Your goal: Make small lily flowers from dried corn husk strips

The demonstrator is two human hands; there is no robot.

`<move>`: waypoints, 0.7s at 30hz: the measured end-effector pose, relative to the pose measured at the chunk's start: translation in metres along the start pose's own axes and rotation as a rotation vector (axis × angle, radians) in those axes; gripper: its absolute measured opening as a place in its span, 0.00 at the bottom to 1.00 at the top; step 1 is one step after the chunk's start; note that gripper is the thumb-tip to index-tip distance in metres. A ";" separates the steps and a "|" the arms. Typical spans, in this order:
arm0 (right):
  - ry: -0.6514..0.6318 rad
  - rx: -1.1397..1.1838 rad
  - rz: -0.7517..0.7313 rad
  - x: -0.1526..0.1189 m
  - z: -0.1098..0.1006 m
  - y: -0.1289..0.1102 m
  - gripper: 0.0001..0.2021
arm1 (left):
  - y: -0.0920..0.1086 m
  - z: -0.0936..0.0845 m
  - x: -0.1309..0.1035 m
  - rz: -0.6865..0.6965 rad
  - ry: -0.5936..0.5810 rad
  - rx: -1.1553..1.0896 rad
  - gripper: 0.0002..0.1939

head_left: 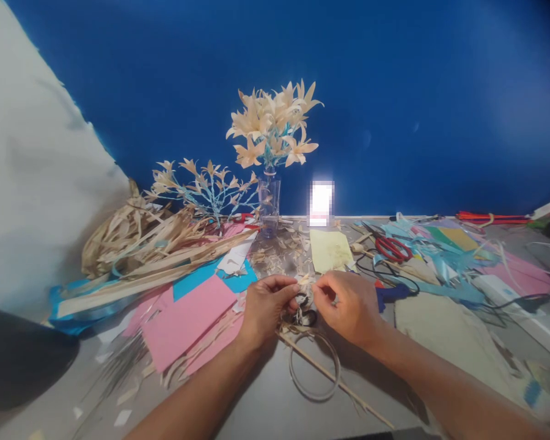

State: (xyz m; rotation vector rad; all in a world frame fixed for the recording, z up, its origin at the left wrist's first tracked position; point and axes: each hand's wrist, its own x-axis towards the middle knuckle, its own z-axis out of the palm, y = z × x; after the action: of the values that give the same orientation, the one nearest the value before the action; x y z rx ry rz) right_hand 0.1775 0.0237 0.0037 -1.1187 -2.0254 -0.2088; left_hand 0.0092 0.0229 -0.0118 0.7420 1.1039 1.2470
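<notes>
Close together over the table's middle, both hands have their fingers pinched. My left hand [269, 305] and my right hand [348, 304] meet at a small pale piece [306, 280], too small to make out clearly. Which hand grips it cannot be told. Just under the fingertips are dark round objects [308, 318] with white strands. Nearer to me, a round metal-like ring [314, 397] lies on the table, crossed by a thin tan stick [343, 388]. A yellow sheet [332, 250] lies beyond the hands.
A clear bottle [269, 208] holds cream flowers [270, 122]. Dried husks [114, 238] and pink paper [187, 321] lie left. Red-handled scissors [393, 249], light blue ribbons [440, 263], a beige cloth [440, 324] and a white power strip [513, 305] are right. A blue wall stands behind.
</notes>
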 end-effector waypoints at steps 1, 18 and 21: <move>0.017 -0.018 -0.016 -0.001 0.000 0.000 0.10 | 0.000 0.000 0.000 0.012 0.015 0.013 0.12; -0.054 -0.140 0.010 -0.004 0.009 -0.001 0.08 | -0.005 0.002 -0.001 0.014 -0.030 -0.003 0.12; -0.068 -0.145 0.012 -0.005 0.009 -0.001 0.08 | -0.005 0.002 0.000 0.012 -0.033 -0.010 0.12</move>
State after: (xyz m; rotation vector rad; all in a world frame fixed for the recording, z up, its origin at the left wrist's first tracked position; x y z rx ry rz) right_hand 0.1729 0.0244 -0.0060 -1.2421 -2.0901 -0.3196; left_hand 0.0128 0.0220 -0.0156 0.7605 1.0668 1.2452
